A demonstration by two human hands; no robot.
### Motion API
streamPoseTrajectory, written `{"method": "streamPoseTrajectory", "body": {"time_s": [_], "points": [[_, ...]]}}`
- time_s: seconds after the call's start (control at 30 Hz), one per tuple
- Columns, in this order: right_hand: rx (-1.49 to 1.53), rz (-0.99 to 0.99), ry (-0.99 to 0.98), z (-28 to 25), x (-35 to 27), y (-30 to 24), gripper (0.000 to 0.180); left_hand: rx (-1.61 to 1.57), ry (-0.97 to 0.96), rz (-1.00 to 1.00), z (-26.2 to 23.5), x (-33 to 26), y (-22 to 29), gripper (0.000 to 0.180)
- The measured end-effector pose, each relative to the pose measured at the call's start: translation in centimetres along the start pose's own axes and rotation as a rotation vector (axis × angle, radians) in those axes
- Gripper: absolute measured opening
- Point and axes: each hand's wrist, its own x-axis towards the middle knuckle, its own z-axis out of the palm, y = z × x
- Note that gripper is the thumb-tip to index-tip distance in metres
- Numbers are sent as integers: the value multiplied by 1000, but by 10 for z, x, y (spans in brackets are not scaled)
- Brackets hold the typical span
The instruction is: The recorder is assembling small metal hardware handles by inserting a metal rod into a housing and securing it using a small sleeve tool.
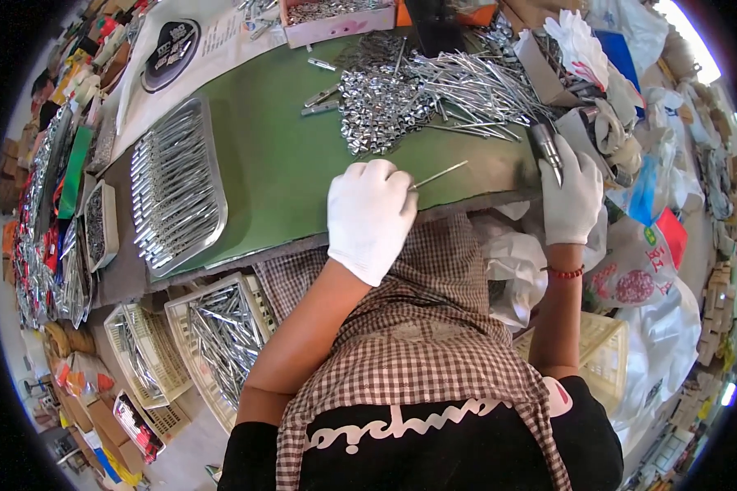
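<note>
My left hand (372, 209), in a white knitted glove, is closed on a thin metal rod (442, 174) that sticks out to the right over the green table top (274, 155). At the table's right edge my gloved right hand (571, 192) is closed around a dark cylindrical tool with a pointed metal tip (549, 151); the tip points toward me. Beyond my left hand lies a pile of small shiny metal fittings (377, 110). A heap of long thin metal rods (479, 90) touches it on the right. A few loose metal pieces (321, 102) lie left of the fittings.
On the left stands a metal tray (219, 192) of rod-shaped metal parts in rows. Below the table's front edge are plastic crates (176, 315) with more metal parts. A pink box (340, 31) of small parts sits at the back. Plastic bags (659, 327) crowd the right side.
</note>
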Motion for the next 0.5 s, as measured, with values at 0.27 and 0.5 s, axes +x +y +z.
{"method": "streamPoseTrajectory", "body": {"time_s": [0.27, 0.5], "points": [[242, -309, -187, 36, 39, -54, 20, -69, 90, -30, -54, -23, -24, 8], [298, -389, -242, 47, 50, -44, 15, 421, 237, -278, -183, -78, -145, 9]]}}
